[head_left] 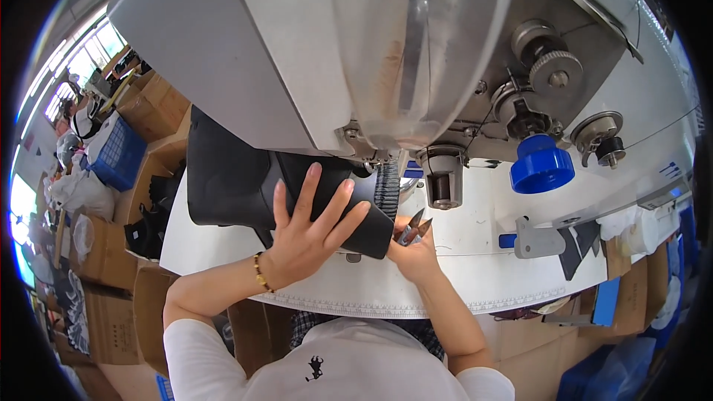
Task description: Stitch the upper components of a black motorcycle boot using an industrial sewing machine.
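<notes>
A black leather-like piece [229,187], perhaps a boot upper, lies under the head of a white sewing machine [290,44]. Its right edge carries a ribbed, gathered strip [387,189], close by the needle area. My left hand [306,232] rests flat on the piece with its fingers spread. At the piece's lower right corner is my right hand [414,258], closed around a pair of thread snips [413,231] whose blades point up and away. Some right-hand fingers are hidden behind the edge of the piece, so I cannot tell whether they pinch it.
A blue knob [542,165] and a metal bobbin winder sit on the machine at right. The white table [490,282] has a ruler strip along its front edge. Dark scraps [578,249] lie at the table's right. Cardboard boxes [104,252] and a blue crate [119,152] stand at left.
</notes>
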Demonstrator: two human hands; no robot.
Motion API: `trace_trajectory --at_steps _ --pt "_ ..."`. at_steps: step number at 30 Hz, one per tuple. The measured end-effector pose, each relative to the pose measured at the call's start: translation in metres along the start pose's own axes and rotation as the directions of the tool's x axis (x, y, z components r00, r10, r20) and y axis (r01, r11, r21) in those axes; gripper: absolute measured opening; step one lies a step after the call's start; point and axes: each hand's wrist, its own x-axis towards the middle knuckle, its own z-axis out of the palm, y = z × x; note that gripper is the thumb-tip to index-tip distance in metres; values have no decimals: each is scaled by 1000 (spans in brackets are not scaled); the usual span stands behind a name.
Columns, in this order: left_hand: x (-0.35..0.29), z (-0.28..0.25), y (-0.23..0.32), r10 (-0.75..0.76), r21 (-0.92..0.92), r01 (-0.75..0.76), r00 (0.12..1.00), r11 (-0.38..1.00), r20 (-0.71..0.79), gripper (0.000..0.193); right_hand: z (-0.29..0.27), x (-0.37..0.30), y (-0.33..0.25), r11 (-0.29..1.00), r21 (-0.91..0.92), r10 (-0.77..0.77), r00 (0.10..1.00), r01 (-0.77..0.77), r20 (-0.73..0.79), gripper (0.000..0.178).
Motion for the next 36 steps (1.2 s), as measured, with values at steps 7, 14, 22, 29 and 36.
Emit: trace_trajectory --at_steps 7,14,22,29,36 --pt "7 -22 -2 69 -158 -75 997 985 -40 54 7 -5 -12 992 56 110 994 -110 5 16" --pt "9 -27 -4 87 -140 -86 996 986 2 48 3 -5 -11 999 35 -18 993 14 116 25" --pt "14 -30 7 45 -88 -47 999 995 -16 44 -8 -11 -7 888 446 76 992 -115 105 28" --pt "14 -34 14 -41 -136 42 999 990 13 50 7 -15 -25 983 157 112 991 -99 -79 22" --pt "18 -42 11 -20 -111 27 998 993 55 32 5 -13 -23 972 225 93 993 -74 -77 15"
